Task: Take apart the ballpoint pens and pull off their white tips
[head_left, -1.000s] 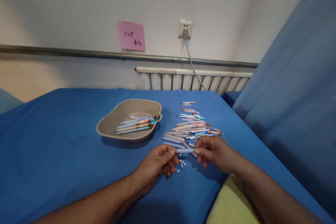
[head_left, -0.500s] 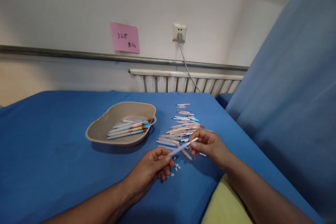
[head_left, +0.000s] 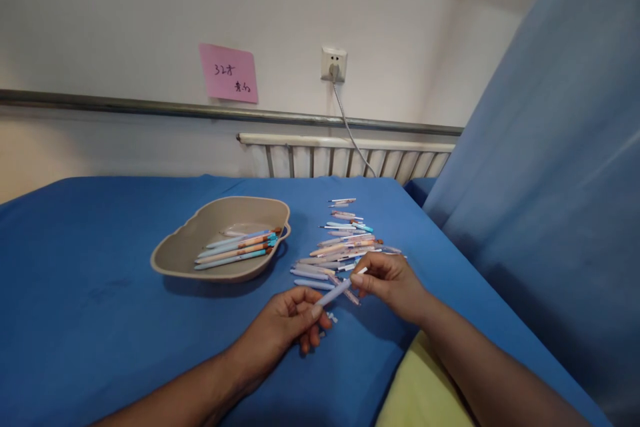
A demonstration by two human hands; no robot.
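Note:
A pale lavender pen barrel (head_left: 334,293) slants up to the right, its lower end pinched between the thumb and fingers of my left hand (head_left: 287,320). At its upper end my right hand (head_left: 393,285) pinches a thin white refill (head_left: 363,271), whose tip shows past the thumb. How far the refill sits inside the barrel is hidden by my fingers. Just beyond both hands lie loose pen barrels and refills (head_left: 313,272) in a spread pile. A few small white bits (head_left: 332,317) lie on the blue cloth, partly behind my left fingers.
A beige tray (head_left: 175,265) at the left holds several assembled-looking pens (head_left: 235,255) with brown and blue ends. Blue cloth (head_left: 100,320) covers the table. A blue curtain (head_left: 540,180) hangs at the right; something yellow-green (head_left: 425,387) is at the near edge.
Less of the white refill sticks out of the lavender barrel, and my right hand has come closer to the barrel. The whole view has shifted slightly.

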